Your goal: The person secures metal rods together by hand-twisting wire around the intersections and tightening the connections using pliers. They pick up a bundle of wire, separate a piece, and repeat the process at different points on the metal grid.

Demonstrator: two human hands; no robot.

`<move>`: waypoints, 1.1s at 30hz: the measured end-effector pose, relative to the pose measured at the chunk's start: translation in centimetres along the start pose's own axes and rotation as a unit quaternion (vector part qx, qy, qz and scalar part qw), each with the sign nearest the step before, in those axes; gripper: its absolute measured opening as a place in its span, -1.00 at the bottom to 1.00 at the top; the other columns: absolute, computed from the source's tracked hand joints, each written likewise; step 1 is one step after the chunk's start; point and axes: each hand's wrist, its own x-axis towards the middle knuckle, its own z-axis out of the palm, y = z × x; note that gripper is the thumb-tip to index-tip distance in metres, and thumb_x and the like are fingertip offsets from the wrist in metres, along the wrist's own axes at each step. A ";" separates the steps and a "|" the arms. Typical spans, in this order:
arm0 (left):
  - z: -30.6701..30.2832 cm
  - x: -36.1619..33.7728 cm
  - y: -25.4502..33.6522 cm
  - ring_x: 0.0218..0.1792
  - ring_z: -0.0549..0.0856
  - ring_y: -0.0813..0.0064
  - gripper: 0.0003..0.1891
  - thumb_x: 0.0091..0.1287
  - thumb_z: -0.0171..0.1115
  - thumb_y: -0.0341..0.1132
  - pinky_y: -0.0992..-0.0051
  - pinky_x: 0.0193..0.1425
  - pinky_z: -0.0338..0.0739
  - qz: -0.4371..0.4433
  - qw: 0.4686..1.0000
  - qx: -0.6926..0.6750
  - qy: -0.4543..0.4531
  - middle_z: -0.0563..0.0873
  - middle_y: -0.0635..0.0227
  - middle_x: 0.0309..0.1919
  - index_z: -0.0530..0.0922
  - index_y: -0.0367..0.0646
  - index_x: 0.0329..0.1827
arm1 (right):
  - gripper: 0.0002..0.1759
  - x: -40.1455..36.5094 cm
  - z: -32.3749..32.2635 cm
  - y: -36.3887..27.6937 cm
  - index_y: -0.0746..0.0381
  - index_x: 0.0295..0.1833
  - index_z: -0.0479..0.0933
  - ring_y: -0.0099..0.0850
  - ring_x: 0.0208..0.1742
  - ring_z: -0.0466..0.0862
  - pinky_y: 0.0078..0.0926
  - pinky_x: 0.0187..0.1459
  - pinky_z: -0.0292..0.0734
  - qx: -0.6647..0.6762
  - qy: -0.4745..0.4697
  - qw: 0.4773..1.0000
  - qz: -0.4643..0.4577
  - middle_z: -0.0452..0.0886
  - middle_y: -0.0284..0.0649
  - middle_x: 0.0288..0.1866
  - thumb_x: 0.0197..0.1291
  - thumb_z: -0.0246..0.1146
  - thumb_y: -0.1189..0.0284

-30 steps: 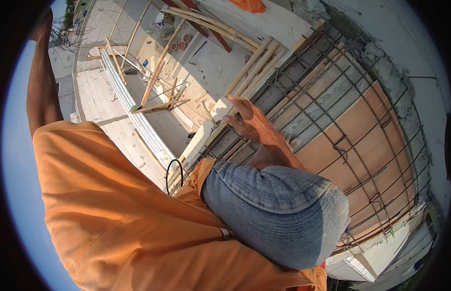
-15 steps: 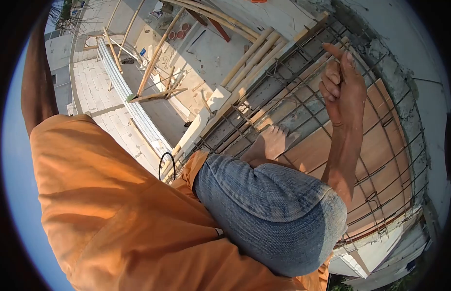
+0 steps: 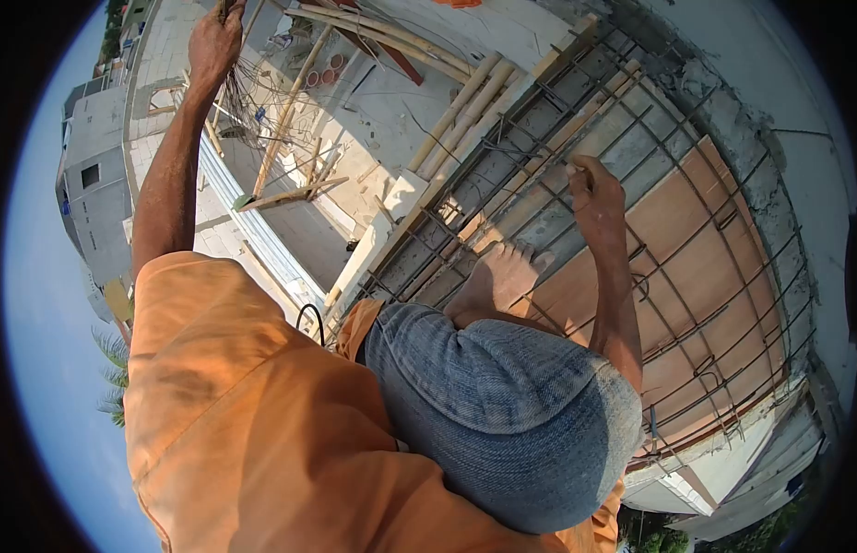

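My left hand (image 3: 214,44) is raised at the upper left, closed round a bundle of thin dark wires (image 3: 248,106) whose strands fan out below and beside it. At the right, my right hand (image 3: 600,201) hangs over the rebar grid (image 3: 628,126), its fingers curled and the thumb and forefinger pinched together. Whatever may be between those fingertips is too small to tell. Orange-brown formwork board (image 3: 691,226) lies under the bars. My bare foot (image 3: 502,276) rests on the grid beside my denim-covered knee (image 3: 520,396).
Along the grid's left side runs a timber edge (image 3: 465,170) with bamboo poles (image 3: 461,115) beside it. Beyond it is a drop to a lower floor with poles and reddish buckets (image 3: 329,72). Rough concrete (image 3: 769,166) borders the right side; a black wire loop (image 3: 310,311) stands near my knee.
My left hand has come into view with the wires. My right hand has moved left and lower, and its extended forefinger has curled in. The view has shifted slightly.
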 end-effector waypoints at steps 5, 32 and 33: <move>4.9 1.7 -11.5 -0.08 0.71 0.04 -0.58 0.40 0.05 -0.02 0.27 0.03 0.53 -0.050 0.997 -0.012 0.065 0.74 -0.01 -0.14 0.67 -0.12 0.06 | -0.74 -3.4 6.4 -2.7 0.28 -0.21 0.50 -0.09 -0.25 0.71 -0.19 -0.24 0.64 -0.208 -0.134 0.966 -0.078 0.61 -0.04 -0.39 0.32 0.18 0.27; 8.2 -5.5 1.4 -0.52 0.33 0.69 -0.55 0.41 0.13 0.03 0.57 -0.42 0.20 -0.020 0.912 -0.328 -0.246 0.46 0.55 -0.55 0.68 -0.22 -0.06 | -0.80 -3.9 -15.9 -12.7 0.36 -0.09 0.64 -0.36 -0.43 0.53 -0.37 -0.33 0.45 -0.134 0.254 0.952 -0.103 0.54 -0.11 -0.40 0.21 0.17 0.60; 8.9 -5.0 2.0 -0.49 0.39 0.67 -0.56 0.41 0.14 0.02 0.57 -0.38 0.27 -0.018 0.903 -0.362 -0.230 0.53 0.50 -0.51 0.68 -0.23 -0.06 | -0.81 -3.5 -15.5 -11.7 0.37 -0.10 0.64 -0.41 -0.42 0.51 -0.40 -0.32 0.44 -0.140 0.236 0.955 -0.117 0.55 -0.16 -0.39 0.22 0.18 0.58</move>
